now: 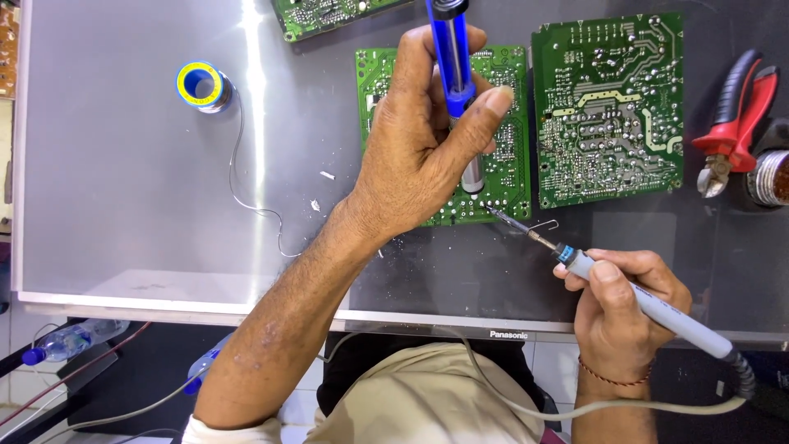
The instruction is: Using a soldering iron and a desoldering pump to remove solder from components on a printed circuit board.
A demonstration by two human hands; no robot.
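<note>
Left grip (419, 140) clamped on blue desoldering pump (454, 78), right grip (620, 300) on soldering iron (641, 300).

On the desk (123, 164) before you, the middle circuit board (509, 177) lies under your left hand (419, 156), which holds the desoldering pump (454, 74) upright over it. Your right hand (625, 304), nearer you, points the soldering iron (575, 261) at that board's near edge. A second board (608, 107) lies just right; pliers (735, 115) farther right. The solder spool (201, 85) sits far left.
</note>
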